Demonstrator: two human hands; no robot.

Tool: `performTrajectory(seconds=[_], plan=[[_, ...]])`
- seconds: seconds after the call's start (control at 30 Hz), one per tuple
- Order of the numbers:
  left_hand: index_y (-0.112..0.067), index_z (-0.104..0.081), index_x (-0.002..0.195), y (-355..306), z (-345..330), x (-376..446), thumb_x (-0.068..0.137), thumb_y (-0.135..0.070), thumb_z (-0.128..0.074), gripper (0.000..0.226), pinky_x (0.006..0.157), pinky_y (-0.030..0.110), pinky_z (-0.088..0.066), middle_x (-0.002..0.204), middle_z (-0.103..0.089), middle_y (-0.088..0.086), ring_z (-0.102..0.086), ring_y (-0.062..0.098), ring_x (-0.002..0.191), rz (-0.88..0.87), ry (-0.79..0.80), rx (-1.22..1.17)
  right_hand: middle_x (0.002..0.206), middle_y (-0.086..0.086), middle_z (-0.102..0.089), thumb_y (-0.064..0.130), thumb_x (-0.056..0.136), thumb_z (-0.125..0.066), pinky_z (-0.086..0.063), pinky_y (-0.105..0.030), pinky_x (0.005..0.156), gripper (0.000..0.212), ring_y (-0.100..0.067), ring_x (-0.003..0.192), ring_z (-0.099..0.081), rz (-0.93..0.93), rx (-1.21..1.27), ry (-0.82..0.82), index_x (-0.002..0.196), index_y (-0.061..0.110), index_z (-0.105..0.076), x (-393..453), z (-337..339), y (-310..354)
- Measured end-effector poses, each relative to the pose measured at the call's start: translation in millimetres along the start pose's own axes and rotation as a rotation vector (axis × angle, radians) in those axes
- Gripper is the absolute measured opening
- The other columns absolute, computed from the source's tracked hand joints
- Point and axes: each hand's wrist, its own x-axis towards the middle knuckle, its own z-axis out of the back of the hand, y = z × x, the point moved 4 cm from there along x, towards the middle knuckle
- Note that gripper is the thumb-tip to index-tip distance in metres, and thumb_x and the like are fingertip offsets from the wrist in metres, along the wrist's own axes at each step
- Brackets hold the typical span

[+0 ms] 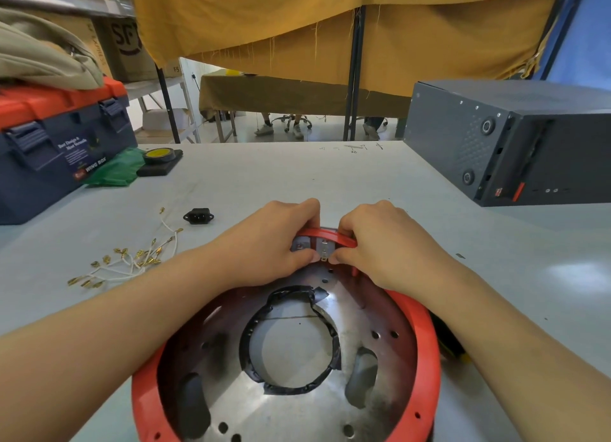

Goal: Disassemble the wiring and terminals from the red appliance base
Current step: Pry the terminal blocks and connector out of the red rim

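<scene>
The red appliance base (426, 336) stands tilted on the grey table, its metal inner plate with a round taped hole facing me. Both hands work at its far rim. My left hand (274, 240) grips the rim beside a grey switch block (322, 248), thumb pressed against the block. My right hand (380, 240) curls over the rim on the other side, its thumb and finger pinching a small metal terminal on the block. A bundle of white wires with brass terminals (129, 260) lies loose on the table to the left, with a black power socket (198, 216) behind it.
A blue and orange toolbox (49, 144) stands at the far left, with green plastic and a yellow tape roll (158, 155) on a black pad beside it. A dark computer case (515, 141) fills the far right. A black and yellow object lies partly hidden under my right forearm.
</scene>
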Motion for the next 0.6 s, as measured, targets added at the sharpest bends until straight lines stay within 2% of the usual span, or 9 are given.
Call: performTrajectory(seconds=[0.17, 0.3, 0.6], plan=[[-0.017, -0.042, 0.09, -1.6, -2.1, -0.2, 0.085, -0.024, -0.062, 0.023, 0.06, 0.027, -0.035, 0.075, -0.052, -0.006, -0.048, 0.017, 0.069, -0.019, 0.018, 0.016, 0.066, -0.002, -0.05, 0.038, 0.084, -0.069, -0.034, -0.032, 0.053, 0.029, -0.027, 0.068, -0.053, 0.007, -0.015, 0.0, 0.072, 0.015, -0.055, -0.1, 0.4, 0.6], [-0.017, -0.04, 0.09, -2.4, -2.7, 0.0, 0.085, -0.023, -0.061, 0.023, 0.064, 0.035, -0.039, 0.075, -0.049, -0.007, -0.048, 0.02, 0.071, -0.023, 0.021, 0.02, 0.065, -0.001, -0.046, 0.037, 0.084, -0.069, -0.029, -0.03, 0.049, 0.031, -0.026, 0.064, -0.049, 0.006, -0.014, 0.0, 0.069, 0.016, -0.052, -0.1, 1.1, 1.3], [-0.02, -0.038, 0.088, -1.5, -5.0, 0.0, 0.085, -0.024, -0.06, 0.023, 0.065, 0.041, -0.043, 0.074, -0.049, -0.007, -0.048, 0.02, 0.07, -0.014, 0.017, 0.019, 0.065, 0.0, -0.044, 0.036, 0.085, -0.068, -0.026, -0.028, 0.048, 0.032, -0.024, 0.063, -0.045, -0.01, -0.009, 0.006, 0.067, 0.019, -0.048, -1.0, 1.5, 1.7]])
